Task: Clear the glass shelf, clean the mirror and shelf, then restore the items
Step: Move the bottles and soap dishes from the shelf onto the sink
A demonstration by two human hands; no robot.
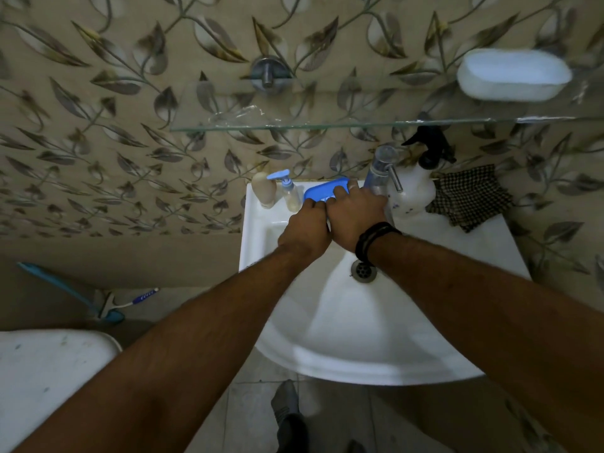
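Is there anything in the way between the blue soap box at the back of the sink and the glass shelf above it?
Nothing visible blocks it. Both hands rest on the blue plastic soap box, and the clear glass shelf directly above is bare; the white oval soap dish sits far right.

We look from one wide-angle camera worn on the head, facing forward and steeply down over a white sink [425, 354] that fills the middle of the frame. The tiled wall [98, 142] lies far from us along the top, with the glass shelf [327, 125] jutting out towards us just above the tap [382, 168]. Both forearms run in from the near edge, so we stand close, the basin within arm's reach. Straight lines bow at the edges. Near left we catch a white toilet tank [49, 380]; nearest us, the floor and a foot [287, 403]. No second view is given.
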